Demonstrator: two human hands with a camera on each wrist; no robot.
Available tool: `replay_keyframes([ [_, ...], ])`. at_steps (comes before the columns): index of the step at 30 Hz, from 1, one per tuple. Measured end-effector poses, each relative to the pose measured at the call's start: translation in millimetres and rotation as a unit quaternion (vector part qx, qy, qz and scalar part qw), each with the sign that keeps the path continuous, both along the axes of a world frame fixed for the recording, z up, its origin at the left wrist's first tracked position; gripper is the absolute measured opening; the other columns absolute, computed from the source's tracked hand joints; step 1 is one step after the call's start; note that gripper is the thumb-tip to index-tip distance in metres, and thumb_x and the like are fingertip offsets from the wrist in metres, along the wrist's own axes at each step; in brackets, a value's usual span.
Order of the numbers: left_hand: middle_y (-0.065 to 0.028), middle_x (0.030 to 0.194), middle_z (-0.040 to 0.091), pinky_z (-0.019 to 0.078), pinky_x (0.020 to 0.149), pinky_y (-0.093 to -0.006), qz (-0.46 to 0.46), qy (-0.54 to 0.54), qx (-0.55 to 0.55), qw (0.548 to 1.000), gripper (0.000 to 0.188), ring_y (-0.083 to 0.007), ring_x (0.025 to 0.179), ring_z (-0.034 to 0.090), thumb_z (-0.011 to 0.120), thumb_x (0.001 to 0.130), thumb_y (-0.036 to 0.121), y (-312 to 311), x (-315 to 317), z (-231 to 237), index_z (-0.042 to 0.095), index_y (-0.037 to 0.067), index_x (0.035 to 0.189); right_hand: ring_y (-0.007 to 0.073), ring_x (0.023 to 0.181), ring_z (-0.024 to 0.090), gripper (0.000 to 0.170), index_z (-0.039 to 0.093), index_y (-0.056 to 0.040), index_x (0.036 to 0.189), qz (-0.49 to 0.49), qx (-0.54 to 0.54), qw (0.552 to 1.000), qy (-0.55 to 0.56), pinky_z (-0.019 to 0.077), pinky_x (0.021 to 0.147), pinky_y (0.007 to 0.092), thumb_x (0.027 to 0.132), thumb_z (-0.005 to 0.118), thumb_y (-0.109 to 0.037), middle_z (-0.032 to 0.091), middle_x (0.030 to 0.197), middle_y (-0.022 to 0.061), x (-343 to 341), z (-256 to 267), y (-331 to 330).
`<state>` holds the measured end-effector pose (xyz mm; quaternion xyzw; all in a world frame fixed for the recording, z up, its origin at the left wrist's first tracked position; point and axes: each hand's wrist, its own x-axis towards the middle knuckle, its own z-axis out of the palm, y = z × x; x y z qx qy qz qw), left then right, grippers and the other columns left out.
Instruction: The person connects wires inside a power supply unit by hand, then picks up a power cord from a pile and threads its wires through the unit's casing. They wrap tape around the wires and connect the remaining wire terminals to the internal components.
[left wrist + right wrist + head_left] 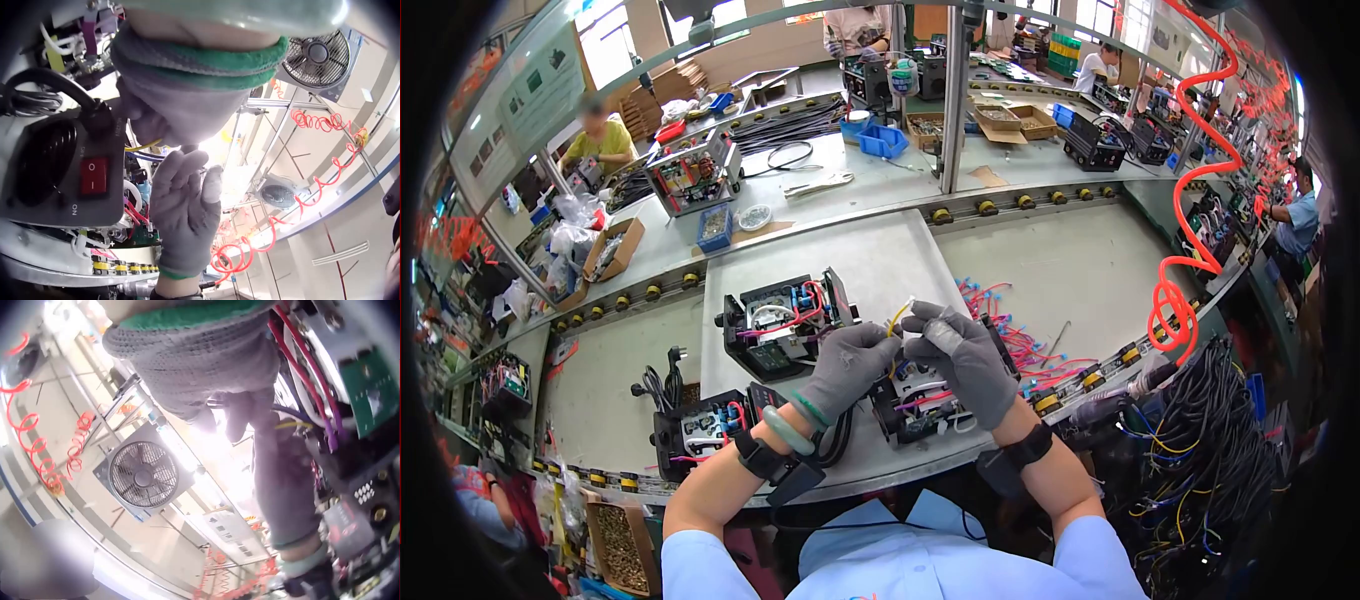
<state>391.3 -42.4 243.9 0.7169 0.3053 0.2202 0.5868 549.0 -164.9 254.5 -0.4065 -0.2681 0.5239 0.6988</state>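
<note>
Both hands wear grey gloves and meet above an open device [920, 400] with a dark casing. The left hand [850, 365] [181, 94] pinches a yellow wire [897, 318] [145, 146] between thumb and fingers. Close against it, the right hand [965, 365] [200, 369] has its fingers curled at the wire's upper end; its exact grip is partly hidden. White tape wraps one of its fingers [212, 184]. A dark blue wire [147, 156] runs beside the yellow one. In the left wrist view, a red power switch [94, 175] is on a dark panel.
A second open device [775, 330] stands left of the hands, a third [700, 435] nearer the body. Red wires [1040, 350] lie to the right. A red coiled hose [1175, 300] hangs at the right, above a bundle of black cables [1190, 430]. Behind is a roller rail [1025, 202].
</note>
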Motion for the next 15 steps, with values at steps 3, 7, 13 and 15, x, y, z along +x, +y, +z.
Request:
replay_keyframes([
  [3, 0.0002, 0.072, 0.064, 0.0477, 0.063, -0.0216, 0.023, 0.017, 0.149, 0.988, 0.014, -0.0042, 0.067, 0.057, 0.068, 0.092, 0.013, -20.0, -9.2, 12.8, 0.071, 0.000, 0.090, 0.0124, 0.083, 0.068, 0.031, 0.063, 0.0022, 0.125, -0.040, 0.021, 0.985, -0.166, 0.0578, 0.078, 0.0274, 0.102, 0.056, -0.017, 0.069, 0.109, 0.0069, 13.7, -12.8, 11.5],
  [7, -0.0116, 0.073, 0.068, 0.0522, 0.056, -0.0407, -0.078, 0.034, 0.427, 0.900, 0.017, -0.0263, 0.062, 0.068, 0.064, 0.091, 0.022, -41.8, 10.2, 10.0, 0.070, 0.006, 0.088, 0.0073, 0.079, 0.058, 0.035, 0.071, 0.0014, 0.113, 0.129, -0.098, 0.902, -0.401, 0.0490, 0.070, 0.0249, 0.099, 0.061, -0.029, 0.068, 0.090, 0.0011, 43.0, 25.4, 47.1],
  [13, -0.0140, 0.080, 0.069, 0.0535, 0.061, -0.0495, -0.103, 0.201, 0.484, 0.846, 0.022, -0.0371, 0.070, 0.067, 0.055, 0.092, 0.025, -39.6, 34.6, -11.3, 0.069, 0.007, 0.092, 0.0322, 0.090, 0.069, 0.019, 0.078, -0.0201, 0.101, 0.133, 0.016, 0.620, -0.773, 0.0538, 0.080, 0.0413, 0.087, 0.069, -0.027, 0.073, 0.097, 0.0095, 2.5, 39.6, 75.2],
  [15, -0.0150, 0.083, 0.070, 0.0541, 0.064, -0.0475, -0.086, 0.203, 0.408, 0.886, 0.024, -0.0363, 0.074, 0.068, 0.053, 0.093, 0.020, -55.8, 13.2, -1.4, 0.069, 0.004, 0.098, 0.0266, 0.082, 0.070, 0.017, 0.077, -0.0073, 0.099, 0.101, 0.066, 0.736, -0.666, 0.0552, 0.077, 0.0326, 0.084, 0.074, -0.015, 0.073, 0.092, 0.0120, -6.2, 31.5, 66.1],
])
